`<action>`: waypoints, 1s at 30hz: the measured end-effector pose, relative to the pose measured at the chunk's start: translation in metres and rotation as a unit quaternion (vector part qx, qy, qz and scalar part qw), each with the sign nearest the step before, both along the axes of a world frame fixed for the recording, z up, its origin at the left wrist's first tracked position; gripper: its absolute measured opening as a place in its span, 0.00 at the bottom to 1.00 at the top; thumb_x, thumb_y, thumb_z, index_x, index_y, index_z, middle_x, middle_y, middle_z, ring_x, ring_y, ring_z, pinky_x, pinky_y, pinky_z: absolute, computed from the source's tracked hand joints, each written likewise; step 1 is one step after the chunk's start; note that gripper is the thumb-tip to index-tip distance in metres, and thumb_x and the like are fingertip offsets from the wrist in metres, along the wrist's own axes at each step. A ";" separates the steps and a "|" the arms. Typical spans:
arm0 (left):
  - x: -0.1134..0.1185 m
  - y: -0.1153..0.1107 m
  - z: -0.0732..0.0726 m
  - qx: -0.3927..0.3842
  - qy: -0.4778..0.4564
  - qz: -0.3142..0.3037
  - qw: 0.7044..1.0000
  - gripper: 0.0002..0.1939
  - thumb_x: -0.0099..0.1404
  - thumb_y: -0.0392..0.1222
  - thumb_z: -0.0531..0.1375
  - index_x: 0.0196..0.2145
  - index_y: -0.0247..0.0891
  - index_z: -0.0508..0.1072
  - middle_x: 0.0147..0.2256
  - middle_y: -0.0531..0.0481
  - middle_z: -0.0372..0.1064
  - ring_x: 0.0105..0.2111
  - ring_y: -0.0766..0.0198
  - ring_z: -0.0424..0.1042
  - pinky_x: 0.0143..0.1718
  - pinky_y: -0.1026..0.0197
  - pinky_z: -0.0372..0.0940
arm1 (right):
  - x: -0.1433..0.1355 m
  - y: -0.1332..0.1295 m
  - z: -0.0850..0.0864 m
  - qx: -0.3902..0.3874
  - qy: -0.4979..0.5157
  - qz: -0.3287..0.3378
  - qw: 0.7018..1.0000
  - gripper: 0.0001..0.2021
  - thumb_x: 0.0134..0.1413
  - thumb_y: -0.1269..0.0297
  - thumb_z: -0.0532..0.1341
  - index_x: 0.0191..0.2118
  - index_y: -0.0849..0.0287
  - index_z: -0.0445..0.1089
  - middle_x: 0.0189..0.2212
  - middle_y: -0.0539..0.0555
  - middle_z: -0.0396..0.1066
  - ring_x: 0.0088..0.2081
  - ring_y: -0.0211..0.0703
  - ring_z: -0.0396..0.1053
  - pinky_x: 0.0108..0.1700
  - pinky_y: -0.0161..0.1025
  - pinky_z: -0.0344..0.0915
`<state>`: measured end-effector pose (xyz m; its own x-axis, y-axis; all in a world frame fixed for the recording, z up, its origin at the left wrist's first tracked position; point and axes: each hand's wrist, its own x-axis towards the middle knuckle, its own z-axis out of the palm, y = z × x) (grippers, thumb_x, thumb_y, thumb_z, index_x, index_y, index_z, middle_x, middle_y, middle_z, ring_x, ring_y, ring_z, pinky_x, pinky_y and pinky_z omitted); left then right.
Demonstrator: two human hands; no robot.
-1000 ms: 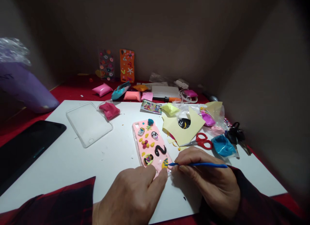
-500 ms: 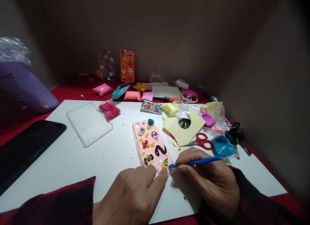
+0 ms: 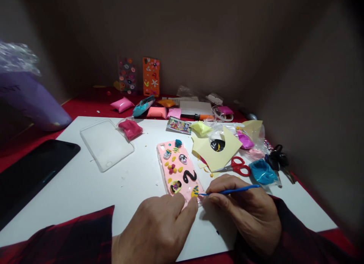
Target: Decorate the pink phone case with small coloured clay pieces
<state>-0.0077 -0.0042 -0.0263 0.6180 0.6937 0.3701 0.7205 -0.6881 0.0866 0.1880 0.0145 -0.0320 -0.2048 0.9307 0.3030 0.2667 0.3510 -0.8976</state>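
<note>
A pink phone case [image 3: 179,176] lies on the white board, covered in small clay shapes, among them a black squiggle [image 3: 189,176], a red flower [image 3: 172,168] and a teal rose [image 3: 178,143]. My left hand [image 3: 159,222] is closed on the case's lower end, its fingers hiding that edge. In a pinch grip, my right hand [image 3: 244,211] holds a slim blue modelling tool [image 3: 233,190]. The tool's tip is at the edge of a yellow oval with blue marks [image 3: 195,191], near the case's lower right corner.
Red-handled scissors [image 3: 237,166], cream paper [image 3: 227,154] and a bag of blue clay [image 3: 263,172] lie to the right. Left are a clear case [image 3: 106,144], a crimson clay packet [image 3: 130,129] and a black phone [image 3: 34,176]. Behind stands an orange decorated case [image 3: 151,77].
The blue tool has turned in my right hand, so its tip now looks thin and edge-on beside the yellow oval. My left hand stays on the case. The whole view has shifted slightly.
</note>
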 end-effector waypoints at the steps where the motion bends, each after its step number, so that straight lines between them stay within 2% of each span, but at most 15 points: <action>1: 0.000 0.000 -0.001 -0.001 0.002 -0.006 1.000 0.12 0.65 0.29 0.47 0.38 0.37 0.68 0.23 0.54 0.64 0.19 0.63 0.64 0.16 0.61 0.54 | 0.000 0.000 0.000 -0.002 0.000 0.001 1.000 0.03 0.56 0.69 0.61 0.32 0.57 0.71 0.26 0.51 0.72 0.30 0.39 0.71 0.28 0.33 0.65; 8: -0.002 0.001 -0.001 -0.001 0.002 -0.006 1.000 0.10 0.63 0.29 0.49 0.35 0.38 0.68 0.22 0.55 0.63 0.18 0.63 0.63 0.14 0.61 0.53 | -0.002 0.000 0.003 0.003 0.003 0.001 1.000 0.03 0.56 0.69 0.61 0.32 0.57 0.72 0.26 0.51 0.71 0.29 0.39 0.70 0.29 0.34 0.65; 17: -0.002 0.000 0.003 -0.009 0.004 -0.004 1.000 0.11 0.64 0.29 0.48 0.38 0.37 0.68 0.23 0.54 0.64 0.19 0.62 0.65 0.15 0.60 0.57 | -0.003 0.000 0.002 0.017 0.002 0.014 1.000 0.02 0.55 0.71 0.62 0.33 0.57 0.72 0.27 0.51 0.72 0.30 0.39 0.70 0.31 0.36 0.66; 24: -0.003 0.000 0.001 0.005 -0.009 -0.006 1.000 0.12 0.66 0.29 0.46 0.36 0.37 0.67 0.22 0.54 0.63 0.19 0.63 0.64 0.15 0.61 0.55 | -0.004 0.000 0.007 0.027 0.004 -0.006 1.000 0.04 0.55 0.71 0.62 0.30 0.59 0.72 0.25 0.52 0.71 0.28 0.39 0.70 0.28 0.35 0.65; 30: -0.001 0.000 0.002 0.001 0.005 0.003 1.000 0.11 0.65 0.29 0.47 0.36 0.38 0.67 0.23 0.54 0.64 0.19 0.64 0.64 0.16 0.62 0.55 | -0.003 0.001 0.003 0.033 -0.007 0.005 0.999 0.03 0.55 0.71 0.62 0.32 0.58 0.72 0.26 0.52 0.72 0.29 0.40 0.71 0.29 0.36 0.66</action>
